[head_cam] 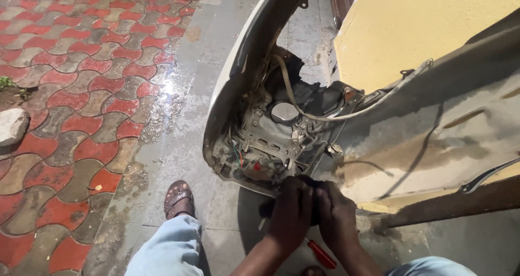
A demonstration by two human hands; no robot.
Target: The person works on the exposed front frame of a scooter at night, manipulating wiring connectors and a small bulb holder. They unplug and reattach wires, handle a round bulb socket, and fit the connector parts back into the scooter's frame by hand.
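Observation:
A scooter body lies tipped on its side, its white rear panel [238,65] curving over an open cavity of metal brackets, wires and a round silver cap [283,112]. A beige cable [303,111] loops across the cavity. My left hand [291,211] and my right hand [337,217] are pressed together at the cavity's lower edge, fingers curled around a dark part there. What they grip is hidden. A red-handled screwdriver [322,254] lies on the ground under my wrists.
The grey, dusty underside of the scooter [433,135] stretches right, against a yellow wall [401,21]. Wet grey concrete [179,124] borders red and grey paving blocks [65,92]. A stone [12,125] sits at far left. My sandalled foot [179,198] rests close by.

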